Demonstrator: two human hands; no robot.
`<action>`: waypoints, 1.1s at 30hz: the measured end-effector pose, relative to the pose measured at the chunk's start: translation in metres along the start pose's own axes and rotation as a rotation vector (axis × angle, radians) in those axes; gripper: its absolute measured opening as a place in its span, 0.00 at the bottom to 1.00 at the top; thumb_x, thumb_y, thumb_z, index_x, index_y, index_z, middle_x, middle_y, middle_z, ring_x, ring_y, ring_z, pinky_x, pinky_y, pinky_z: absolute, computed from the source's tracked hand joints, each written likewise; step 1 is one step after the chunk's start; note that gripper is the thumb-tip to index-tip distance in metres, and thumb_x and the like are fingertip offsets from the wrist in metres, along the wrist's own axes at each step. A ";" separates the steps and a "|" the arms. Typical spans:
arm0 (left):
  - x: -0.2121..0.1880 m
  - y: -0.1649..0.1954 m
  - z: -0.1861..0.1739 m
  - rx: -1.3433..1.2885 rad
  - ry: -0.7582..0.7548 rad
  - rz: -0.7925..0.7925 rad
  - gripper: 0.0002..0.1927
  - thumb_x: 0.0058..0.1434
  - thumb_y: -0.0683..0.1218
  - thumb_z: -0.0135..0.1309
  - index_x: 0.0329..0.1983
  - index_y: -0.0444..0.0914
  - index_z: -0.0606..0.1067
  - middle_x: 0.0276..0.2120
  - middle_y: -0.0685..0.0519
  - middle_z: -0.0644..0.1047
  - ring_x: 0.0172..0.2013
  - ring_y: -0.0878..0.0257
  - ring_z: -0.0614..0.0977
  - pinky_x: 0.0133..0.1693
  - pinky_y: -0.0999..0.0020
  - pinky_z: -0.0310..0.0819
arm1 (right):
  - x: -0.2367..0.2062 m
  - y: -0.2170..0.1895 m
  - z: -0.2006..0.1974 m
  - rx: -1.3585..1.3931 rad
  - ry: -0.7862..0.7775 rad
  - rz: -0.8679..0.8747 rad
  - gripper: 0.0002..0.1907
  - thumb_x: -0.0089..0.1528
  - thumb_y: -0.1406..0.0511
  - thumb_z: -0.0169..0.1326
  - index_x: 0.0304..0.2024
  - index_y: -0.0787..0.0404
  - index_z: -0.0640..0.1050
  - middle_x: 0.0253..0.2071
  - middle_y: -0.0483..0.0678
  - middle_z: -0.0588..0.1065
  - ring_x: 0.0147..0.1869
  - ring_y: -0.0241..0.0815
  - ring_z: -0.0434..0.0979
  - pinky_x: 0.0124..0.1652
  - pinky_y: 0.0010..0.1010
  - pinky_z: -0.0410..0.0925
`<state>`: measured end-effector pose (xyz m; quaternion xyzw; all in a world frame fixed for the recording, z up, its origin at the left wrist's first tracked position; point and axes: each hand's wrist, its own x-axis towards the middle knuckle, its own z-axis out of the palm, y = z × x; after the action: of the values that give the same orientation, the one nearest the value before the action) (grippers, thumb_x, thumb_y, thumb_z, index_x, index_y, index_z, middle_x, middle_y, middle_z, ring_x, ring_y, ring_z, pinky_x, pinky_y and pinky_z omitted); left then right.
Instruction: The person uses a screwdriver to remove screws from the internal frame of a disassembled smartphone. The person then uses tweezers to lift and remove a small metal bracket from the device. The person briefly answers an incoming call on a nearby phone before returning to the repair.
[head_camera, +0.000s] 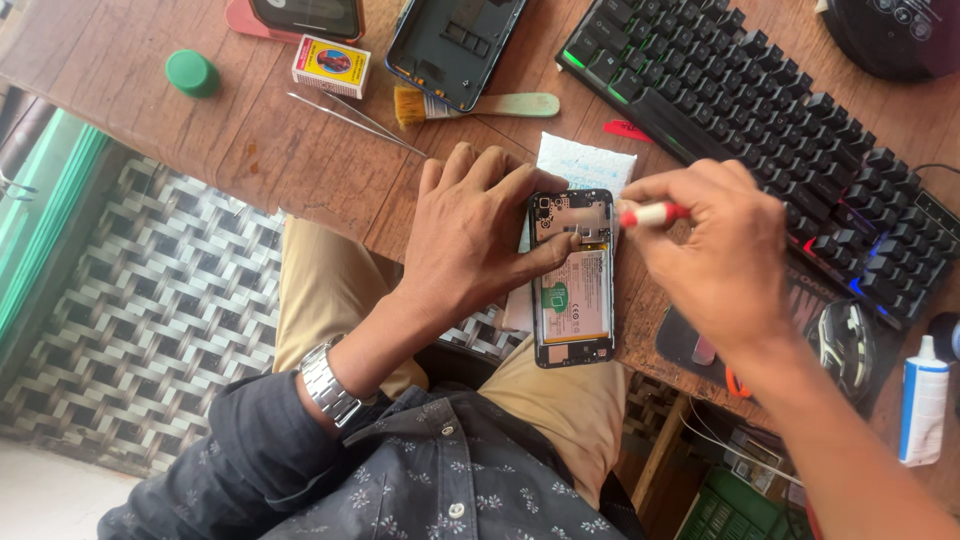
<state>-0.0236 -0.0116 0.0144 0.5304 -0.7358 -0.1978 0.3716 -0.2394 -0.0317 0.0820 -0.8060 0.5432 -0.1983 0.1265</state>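
An opened phone (573, 290) lies back-up on a white padded sheet (585, 165) at the near edge of the wooden table (300, 160), its battery and circuit board bare. My left hand (470, 235) lies flat beside it, thumb pressing on the phone's middle. My right hand (715, 250) grips a small tool with a red and white handle (650, 214), its tip over the phone's upper part. The tip itself is hidden by my fingers.
A black keyboard (740, 110) runs along the right. The phone's dark back cover (455, 45), a brush (480, 105), tweezers (350, 120), a small yellow box (331, 66) and a green cap (191, 73) lie further away. A mouse (845, 345) and a white bottle (923, 400) sit at the right.
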 end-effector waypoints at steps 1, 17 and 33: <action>0.000 0.000 0.000 -0.010 0.009 0.011 0.23 0.53 0.60 0.66 0.48 0.45 0.80 0.38 0.54 0.73 0.46 0.54 0.72 0.48 0.56 0.61 | -0.001 0.002 0.005 -0.010 0.004 0.000 0.08 0.59 0.71 0.65 0.41 0.60 0.85 0.34 0.47 0.77 0.41 0.44 0.75 0.41 0.36 0.69; 0.001 0.000 -0.001 -0.019 -0.001 0.000 0.25 0.51 0.59 0.67 0.49 0.45 0.80 0.38 0.53 0.72 0.45 0.54 0.72 0.47 0.57 0.60 | 0.019 -0.005 0.003 -0.201 -0.105 -0.217 0.07 0.55 0.72 0.64 0.36 0.65 0.81 0.35 0.50 0.74 0.44 0.53 0.71 0.45 0.41 0.68; 0.002 0.003 -0.003 -0.011 0.008 0.004 0.25 0.52 0.61 0.66 0.48 0.44 0.80 0.38 0.53 0.73 0.46 0.54 0.72 0.48 0.56 0.60 | 0.027 0.006 0.007 -0.059 -0.221 -0.082 0.12 0.53 0.67 0.66 0.36 0.64 0.78 0.37 0.53 0.75 0.46 0.56 0.72 0.46 0.46 0.67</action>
<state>-0.0238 -0.0122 0.0190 0.5274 -0.7345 -0.1991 0.3778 -0.2321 -0.0589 0.0779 -0.8479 0.4981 -0.0974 0.1534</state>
